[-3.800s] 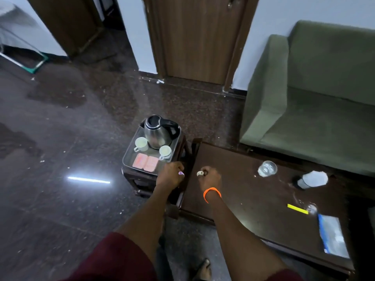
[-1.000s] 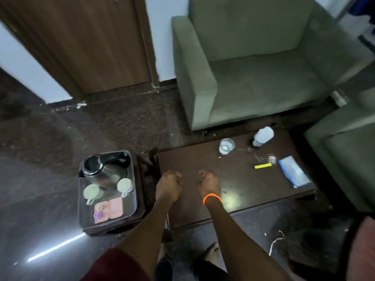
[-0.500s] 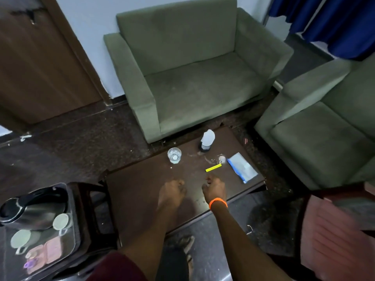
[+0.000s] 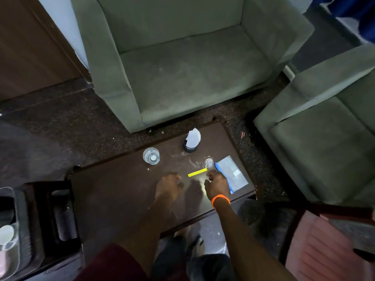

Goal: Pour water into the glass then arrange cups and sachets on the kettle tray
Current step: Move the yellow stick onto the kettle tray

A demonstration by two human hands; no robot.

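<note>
far left edge — tray (image 4: 19, 230) sitting on a dark stand, a pale cup (image 4: 6, 234) showing inside it, partly cut off. dark low table (image 4: 113, 191) stretching rightward. glass (image 4: 151, 156) standing upright near the table's far edge, well apart from both hands. left hand (image 4: 168, 184) hovering blurred over the table, fingers curled, holding nothing visible. yellow sachet (image 4: 197, 172) lying flat between the hands. right hand (image 4: 217, 184), orange band on the wrist, fingers curled just beside the sachet's end — contact unclear. blue-and-white packet (image 4: 231, 174) lying right of it.

One glass (image 4: 151, 156), one yellow sachet (image 4: 197, 172)
</note>
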